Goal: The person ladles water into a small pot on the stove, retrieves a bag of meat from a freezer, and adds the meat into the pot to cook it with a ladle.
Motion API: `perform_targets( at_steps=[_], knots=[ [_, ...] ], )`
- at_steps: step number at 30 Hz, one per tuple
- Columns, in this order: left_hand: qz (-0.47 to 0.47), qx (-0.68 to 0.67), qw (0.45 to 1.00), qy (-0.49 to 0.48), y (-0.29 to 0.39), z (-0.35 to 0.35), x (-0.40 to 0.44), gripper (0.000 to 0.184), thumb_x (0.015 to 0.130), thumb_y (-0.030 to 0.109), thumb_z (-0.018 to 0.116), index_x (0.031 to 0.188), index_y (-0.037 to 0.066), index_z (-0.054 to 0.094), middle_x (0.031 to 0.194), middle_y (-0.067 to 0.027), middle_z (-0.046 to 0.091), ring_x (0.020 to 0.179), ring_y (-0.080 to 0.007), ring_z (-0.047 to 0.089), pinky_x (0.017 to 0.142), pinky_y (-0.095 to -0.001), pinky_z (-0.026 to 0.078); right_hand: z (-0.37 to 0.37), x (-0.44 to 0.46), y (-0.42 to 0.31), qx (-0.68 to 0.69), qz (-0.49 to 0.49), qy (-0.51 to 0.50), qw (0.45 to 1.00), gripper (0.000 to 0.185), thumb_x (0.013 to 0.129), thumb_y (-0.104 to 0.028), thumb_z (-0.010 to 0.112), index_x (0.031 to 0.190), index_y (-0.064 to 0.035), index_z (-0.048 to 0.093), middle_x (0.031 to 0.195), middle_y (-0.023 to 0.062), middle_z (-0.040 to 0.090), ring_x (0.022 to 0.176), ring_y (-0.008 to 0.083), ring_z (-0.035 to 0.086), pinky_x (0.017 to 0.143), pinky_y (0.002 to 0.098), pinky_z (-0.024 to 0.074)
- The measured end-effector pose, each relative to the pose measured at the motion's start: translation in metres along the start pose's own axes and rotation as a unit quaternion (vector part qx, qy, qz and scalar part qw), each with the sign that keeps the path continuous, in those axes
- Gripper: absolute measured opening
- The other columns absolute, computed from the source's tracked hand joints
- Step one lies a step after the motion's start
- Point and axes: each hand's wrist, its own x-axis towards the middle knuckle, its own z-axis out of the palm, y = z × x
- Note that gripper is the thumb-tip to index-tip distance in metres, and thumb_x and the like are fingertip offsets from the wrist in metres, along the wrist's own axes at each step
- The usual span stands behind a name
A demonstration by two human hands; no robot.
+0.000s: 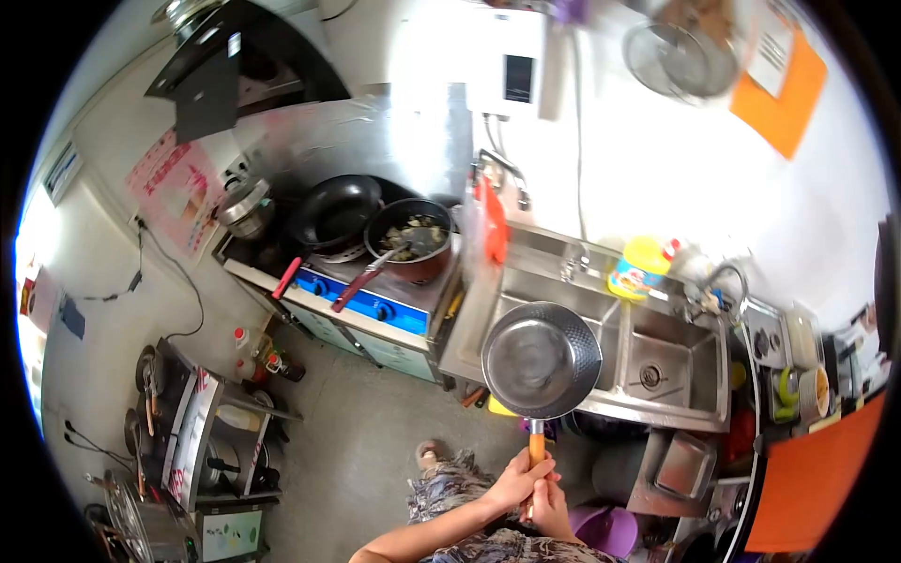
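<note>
Both of my hands are wrapped around the wooden handle [537, 446] of a grey metal pan with a dimpled wall [542, 361]. My left hand [516, 480] is closed on the handle from the left, and my right hand [552, 514] is closed on it lower down, partly overlapping. The pan's round inside faces up toward me. It hangs in front of the steel double sink [648, 408], covering part of the left basin, and seems to hold no food.
To the left, a gas stove [399, 319] bears a black wok [338, 214] and a reddish-brown pot [418, 267] with food and a utensil inside. A yellow bottle [641, 266] stands behind the sink. A metal rack [192, 432] and a purple bucket [608, 527] flank me.
</note>
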Motion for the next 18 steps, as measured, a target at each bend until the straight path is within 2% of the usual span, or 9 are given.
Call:
perform_targets(
  at_steps=[2, 4, 5, 6, 9, 12, 14, 16, 18],
  knots=[
    [0.023, -0.05, 0.998, 0.023, 0.029, -0.039, -0.021, 0.027, 0.096, 0.018, 0.057, 0.114, 0.001, 0.048, 0.091, -0.0047, 0.054, 0.088, -0.0161, 0.06, 0.076, -0.0288, 0.051, 0.031, 0.017, 0.004, -0.05, 0.014, -0.096, 0.994, 0.033, 0.102, -0.024, 0.04, 0.123, 0.001, 0.043, 0.069, 0.004, 0.057, 0.052, 0.0112, 0.054, 0.049, 0.0247, 0.0453],
    [0.015, -0.036, 0.998, 0.048, 0.068, -0.086, -0.048, 0.026, 0.095, 0.016, 0.056, 0.115, 0.0, 0.048, 0.092, -0.0051, 0.055, 0.088, -0.0157, 0.059, 0.077, -0.0284, 0.051, 0.07, 0.035, -0.001, -0.109, 0.042, -0.181, 0.977, 0.031, 0.1, -0.028, 0.044, 0.101, 0.0013, 0.055, 0.078, 0.0073, 0.06, 0.064, 0.0116, 0.058, 0.058, 0.0247, 0.0485],
    [0.029, -0.021, 0.998, 0.057, 0.075, -0.115, -0.059, 0.027, 0.096, 0.015, 0.055, 0.116, -0.001, 0.048, 0.091, -0.0054, 0.056, 0.086, -0.0148, 0.059, 0.077, -0.0277, 0.051, 0.09, 0.049, -0.001, -0.159, 0.003, -0.26, 0.953, 0.029, 0.099, -0.027, 0.049, 0.104, 0.0003, 0.056, 0.087, 0.0068, 0.061, 0.075, 0.0136, 0.059, 0.069, 0.0278, 0.0496],
    [0.067, 0.018, 0.996, 0.064, 0.077, -0.145, -0.07, 0.027, 0.096, 0.016, 0.054, 0.115, -0.001, 0.048, 0.09, -0.0056, 0.057, 0.083, -0.013, 0.059, 0.075, -0.0263, 0.05, 0.112, 0.066, -0.004, -0.165, 0.002, -0.272, 0.948, 0.029, 0.099, -0.027, 0.049, 0.104, 0.0003, 0.056, 0.087, 0.0068, 0.061, 0.075, 0.0136, 0.059, 0.069, 0.0278, 0.0496],
    [0.062, 0.011, 0.993, 0.104, 0.149, -0.211, -0.141, 0.024, 0.096, 0.014, 0.053, 0.114, -0.002, 0.048, 0.084, -0.0057, 0.058, 0.077, -0.0106, 0.057, 0.071, -0.025, 0.048, 0.191, 0.12, 0.015, -0.257, -0.022, -0.454, 0.853, 0.039, 0.098, -0.037, 0.05, 0.108, -0.0013, 0.061, 0.097, 0.0161, 0.067, 0.089, 0.0299, 0.065, 0.083, 0.037, 0.0483],
    [0.148, 0.008, 0.977, 0.152, 0.186, -0.282, -0.196, 0.021, 0.095, 0.012, 0.053, 0.109, -0.002, 0.047, 0.078, -0.0053, 0.057, 0.076, -0.0119, 0.057, 0.072, -0.0254, 0.046, 0.292, 0.145, -0.032, -0.348, -0.049, -0.523, 0.776, 0.03, 0.099, -0.032, 0.05, 0.112, -0.0061, 0.06, 0.099, 0.0124, 0.066, 0.093, 0.0248, 0.064, 0.084, 0.035, 0.0479],
    [0.136, -0.033, 0.968, 0.211, 0.206, -0.321, -0.224, 0.018, 0.094, 0.013, 0.055, 0.107, 0.002, 0.049, 0.07, -0.0022, 0.053, 0.059, -0.0115, 0.052, 0.056, -0.0273, 0.044, 0.34, 0.174, -0.026, -0.377, -0.027, -0.538, 0.754, 0.031, 0.098, -0.033, 0.053, 0.112, -0.0076, 0.062, 0.102, 0.0133, 0.067, 0.096, 0.0277, 0.065, 0.085, 0.0361, 0.0484],
    [0.187, -0.062, 0.925, 0.326, 0.215, -0.354, -0.24, 0.018, 0.097, 0.018, 0.049, 0.109, 0.004, 0.054, 0.074, -0.0077, 0.059, 0.057, -0.0191, 0.057, 0.052, -0.0298, 0.048, 0.39, 0.199, -0.033, -0.388, -0.016, -0.56, 0.732, 0.033, 0.097, -0.035, 0.055, 0.112, -0.0072, 0.062, 0.102, 0.0138, 0.068, 0.096, 0.0285, 0.066, 0.084, 0.0366, 0.0492],
    [0.195, -0.16, 0.889, 0.381, 0.223, -0.389, -0.246, 0.012, 0.097, 0.018, 0.049, 0.101, 0.007, 0.05, 0.062, 0.0013, 0.047, 0.046, -0.0084, 0.043, 0.041, -0.0222, 0.038, 0.431, 0.225, -0.034, -0.365, -0.071, -0.581, 0.724, 0.034, 0.096, -0.039, 0.054, 0.11, -0.0086, 0.062, 0.097, 0.014, 0.068, 0.092, 0.0297, 0.066, 0.078, 0.0367, 0.05]
  ],
)
